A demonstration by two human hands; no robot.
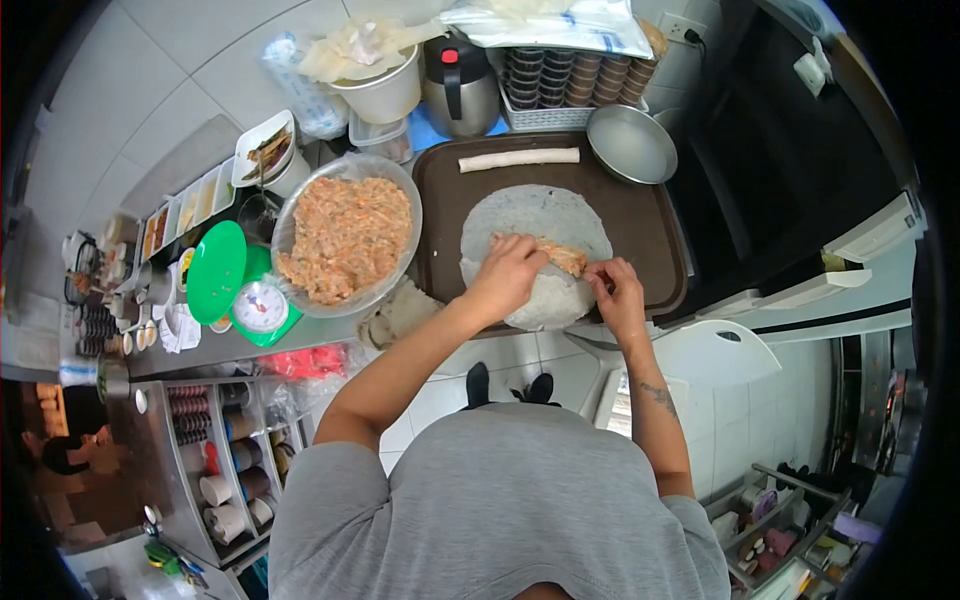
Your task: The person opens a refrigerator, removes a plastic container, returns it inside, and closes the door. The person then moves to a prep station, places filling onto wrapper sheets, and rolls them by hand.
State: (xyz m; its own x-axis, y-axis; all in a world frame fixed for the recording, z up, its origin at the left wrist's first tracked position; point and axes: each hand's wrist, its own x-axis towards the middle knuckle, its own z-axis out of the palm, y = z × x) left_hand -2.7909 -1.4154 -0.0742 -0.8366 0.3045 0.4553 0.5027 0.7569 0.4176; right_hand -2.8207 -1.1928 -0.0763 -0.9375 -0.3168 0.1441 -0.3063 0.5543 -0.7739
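Note:
A round, whitish spring roll wrapper (540, 212) lies on a brown tray (445, 230), perhaps with more sheets under it. A strip of orange-pink filling (565, 258) lies across its middle, with the near part of the wrapper folded up towards it. My left hand (508, 278) is bent over the left end of the filling, fingers closed on the wrapper's fold. My right hand (617, 292) pinches the wrapper at the right end of the filling. A long white rolled spring roll (519, 159) rests near the tray's far edge.
Left of the tray stands a large bowl of minced filling (348, 240). A metal bowl (632, 145) sits on the tray's far right corner. Beyond are a thermos jug (461, 90) and a white tub (380, 88). A green kitchen scale (265, 308) is at the left.

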